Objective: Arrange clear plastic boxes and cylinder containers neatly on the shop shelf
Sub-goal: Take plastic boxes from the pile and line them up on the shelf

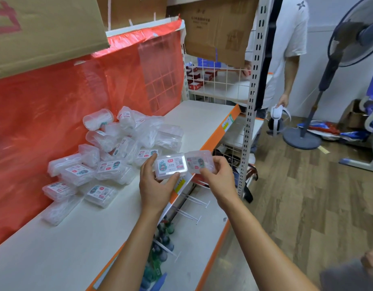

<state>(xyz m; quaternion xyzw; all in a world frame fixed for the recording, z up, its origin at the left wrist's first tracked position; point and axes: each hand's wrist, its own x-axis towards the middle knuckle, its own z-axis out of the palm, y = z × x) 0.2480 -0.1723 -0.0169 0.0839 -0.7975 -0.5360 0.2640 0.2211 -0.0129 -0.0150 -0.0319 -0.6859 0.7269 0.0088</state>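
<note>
Pickup step over shelf (pixel 82 238) front edge: left hand (pixel 154 183) fingers curled round labelled box (pixel 171 165), right hand (pixel 216 177) fingers pinching second box (pixel 199 160). Likely next: squaring both beside loose pile (pixel 118 148).

The heap of boxes (pixel 107 166) is clear, glossy plastic with paper labels. The labelled box (pixel 171 165) nearest catches a bright sheen on its lid, and the second box (pixel 199 161) just right of it is the same clear plastic. The shelf (pixel 55 248) is white, smooth and matt, edged with an orange strip (pixel 220 131). Behind hangs a thin red plastic sheet (pixel 55 101), translucent, wrinkled, shiny. Above is brown matt cardboard (pixel 34 28). At right, the upright (pixel 252 91) is pale painted metal, punched with slots. The floor (pixel 307 196) looks like wood planks, dull.
</note>
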